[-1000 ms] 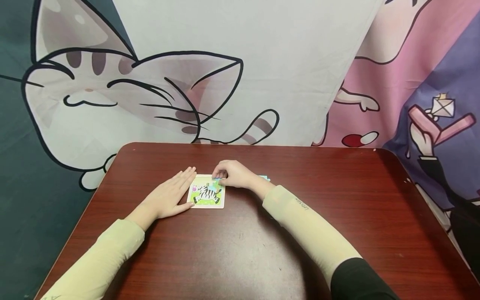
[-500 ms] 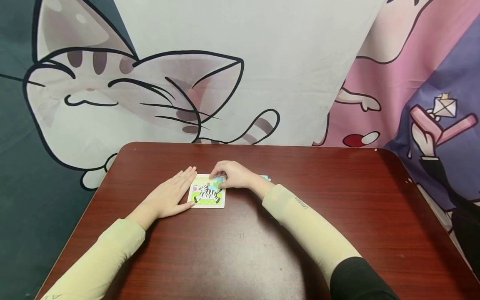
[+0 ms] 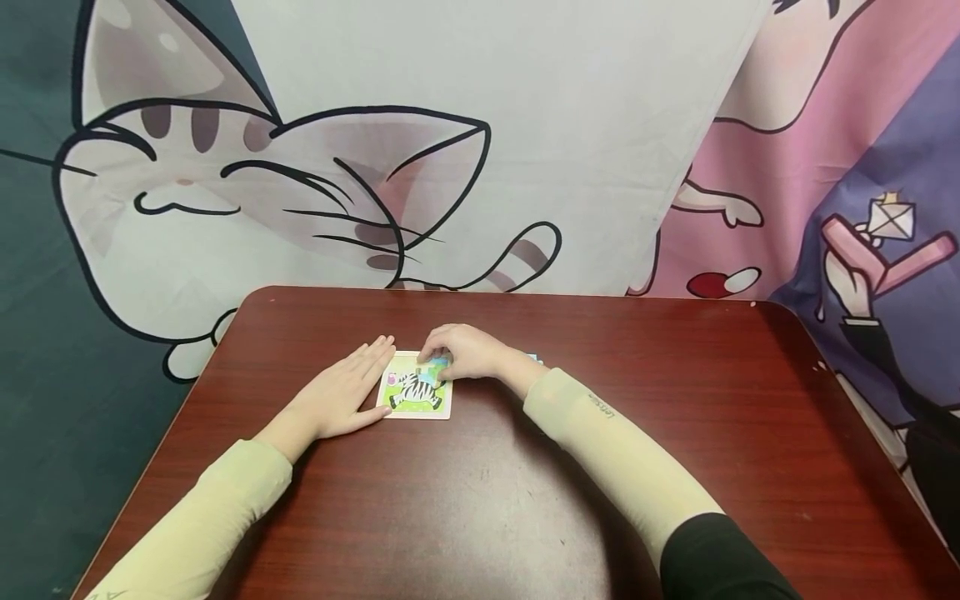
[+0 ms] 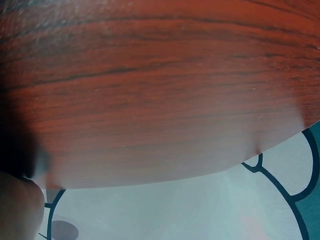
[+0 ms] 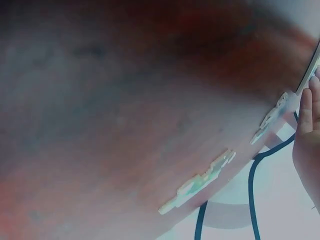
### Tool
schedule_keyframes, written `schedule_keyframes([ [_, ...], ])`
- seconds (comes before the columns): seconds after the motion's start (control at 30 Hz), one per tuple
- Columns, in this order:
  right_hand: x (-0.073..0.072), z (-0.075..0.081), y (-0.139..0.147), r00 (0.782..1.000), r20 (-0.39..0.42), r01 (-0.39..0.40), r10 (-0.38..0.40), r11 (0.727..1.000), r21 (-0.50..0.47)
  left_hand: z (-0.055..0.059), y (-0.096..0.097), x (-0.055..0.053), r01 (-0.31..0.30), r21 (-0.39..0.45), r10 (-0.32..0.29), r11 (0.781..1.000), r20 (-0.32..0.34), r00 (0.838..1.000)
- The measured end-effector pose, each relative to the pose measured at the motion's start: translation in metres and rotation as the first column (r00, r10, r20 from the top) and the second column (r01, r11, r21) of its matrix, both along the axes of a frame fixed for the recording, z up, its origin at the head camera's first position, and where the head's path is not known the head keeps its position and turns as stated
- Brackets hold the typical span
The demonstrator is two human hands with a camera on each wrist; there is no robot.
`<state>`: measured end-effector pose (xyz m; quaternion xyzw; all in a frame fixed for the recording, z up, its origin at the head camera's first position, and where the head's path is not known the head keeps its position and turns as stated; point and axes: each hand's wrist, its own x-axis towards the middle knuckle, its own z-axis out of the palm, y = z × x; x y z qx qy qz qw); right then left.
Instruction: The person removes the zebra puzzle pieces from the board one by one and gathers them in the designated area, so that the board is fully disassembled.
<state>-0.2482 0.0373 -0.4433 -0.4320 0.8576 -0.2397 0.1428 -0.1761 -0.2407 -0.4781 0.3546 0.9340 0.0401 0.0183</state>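
A square jigsaw board [image 3: 412, 415] with a zebra picture and a pale border lies flat on the brown table in the head view. My left hand [image 3: 333, 398] rests flat at its left side, fingers straight, with the thumb on the lower left corner. The fingers and thumb of my right hand [image 3: 467, 353] pinch a small blue and green puzzle piece [image 3: 433, 367] over the board's upper right part. Those fingers hide that corner. Whether the piece sits in the picture or just above it, I cannot tell.
Behind my right wrist a light blue piece [image 3: 534, 357] shows partly. In the right wrist view, a puzzle piece [image 5: 197, 182] and another piece [image 5: 270, 117] lie near the table's far edge. A printed cat backdrop [image 3: 300, 183] hangs behind the table [image 3: 600, 417].
My right fingers have shifted slightly left with the puzzle piece, so more of its blue and green face shows over the zebra. The left hand stays in place on the board.
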Motion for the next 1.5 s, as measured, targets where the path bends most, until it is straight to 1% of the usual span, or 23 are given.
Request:
schedule_keyframes([
  [0.33,-0.002,0.003,-0.004,1.000,0.027,0.004,-0.005,0.999,0.044,-0.002,0.000,0.000,0.008,0.004,-0.008,1.000,-0.005,1.000],
  [0.57,-0.002,0.004,-0.007,1.000,0.003,-0.013,0.013,0.997,0.073,-0.003,-0.001,-0.001,0.008,0.010,-0.008,1.000,-0.011,1.000],
  [0.77,-0.002,0.007,-0.010,1.000,0.001,-0.018,0.018,0.994,0.110,-0.002,-0.001,0.000,0.013,0.010,-0.013,1.000,-0.017,1.000],
  [1.1,-0.004,0.009,-0.014,0.999,-0.010,-0.043,0.045,0.986,0.162,-0.001,-0.001,0.001,0.004,-0.001,-0.004,1.000,-0.004,1.000],
  [1.2,-0.005,0.010,-0.015,0.999,0.002,-0.044,0.044,0.986,0.161,-0.001,-0.001,0.001,0.002,0.000,-0.002,1.000,-0.001,1.000],
  [1.33,-0.005,0.010,-0.014,0.999,0.020,-0.045,0.043,0.990,0.133,0.000,-0.001,0.001,0.002,0.004,-0.002,1.000,0.003,1.000],
  [1.5,-0.005,0.008,-0.012,0.999,0.012,-0.039,0.038,0.994,0.103,0.000,-0.001,0.001,0.002,0.001,-0.002,1.000,0.005,1.000],
])
